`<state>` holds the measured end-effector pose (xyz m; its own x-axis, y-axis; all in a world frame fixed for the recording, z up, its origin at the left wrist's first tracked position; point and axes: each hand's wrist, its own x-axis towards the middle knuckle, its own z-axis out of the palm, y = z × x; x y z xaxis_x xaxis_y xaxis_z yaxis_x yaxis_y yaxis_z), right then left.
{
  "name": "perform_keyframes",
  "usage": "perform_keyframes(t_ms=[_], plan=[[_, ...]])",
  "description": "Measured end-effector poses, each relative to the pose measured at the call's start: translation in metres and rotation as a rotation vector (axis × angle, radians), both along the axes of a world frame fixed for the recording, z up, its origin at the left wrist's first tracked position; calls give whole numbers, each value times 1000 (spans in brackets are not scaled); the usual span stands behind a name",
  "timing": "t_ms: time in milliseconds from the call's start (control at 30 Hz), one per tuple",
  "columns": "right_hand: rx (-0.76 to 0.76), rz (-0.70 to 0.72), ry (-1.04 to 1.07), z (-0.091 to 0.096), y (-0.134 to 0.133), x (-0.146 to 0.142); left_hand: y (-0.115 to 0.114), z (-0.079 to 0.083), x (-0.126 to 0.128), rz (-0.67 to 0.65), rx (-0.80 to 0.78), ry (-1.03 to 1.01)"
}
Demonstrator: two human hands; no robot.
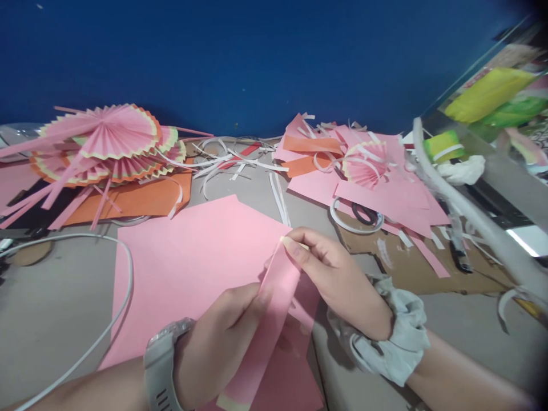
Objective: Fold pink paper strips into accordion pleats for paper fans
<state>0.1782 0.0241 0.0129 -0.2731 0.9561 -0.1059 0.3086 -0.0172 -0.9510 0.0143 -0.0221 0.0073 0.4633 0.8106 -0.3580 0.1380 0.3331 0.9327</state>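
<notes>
A narrow folded strip of pink paper (274, 319) with pale yellow ends runs slantwise between my hands. My right hand (329, 268), with a pale scrunchie at the wrist, pinches its far end between thumb and fingers. Lower down, my left hand (226, 331) grips the strip's left edge, thumb on top; a grey watch (165, 359) is on that wrist. Beneath both hands lie large pink paper sheets (184, 257) on the grey table. Part of the strip's underside is hidden by my fingers.
Pleated pink paper fans (115, 137) are piled at the back left over an orange sheet (141, 200). Pink and orange scraps (377, 177) heap at the back right on brown cardboard (398, 268), near a cutter knife (461, 254). A white cable (128, 274) curves at left.
</notes>
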Motion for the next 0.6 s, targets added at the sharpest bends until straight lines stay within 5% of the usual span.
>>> perform_keyframes(t_ms=[300, 600], plan=[[17, 29, -9, 1, -8, -8, -1, 0, 1, 3, 33, 45], [24, 48, 64, 0, -9, -5, -17, -18, -11, 102, 252, 343]])
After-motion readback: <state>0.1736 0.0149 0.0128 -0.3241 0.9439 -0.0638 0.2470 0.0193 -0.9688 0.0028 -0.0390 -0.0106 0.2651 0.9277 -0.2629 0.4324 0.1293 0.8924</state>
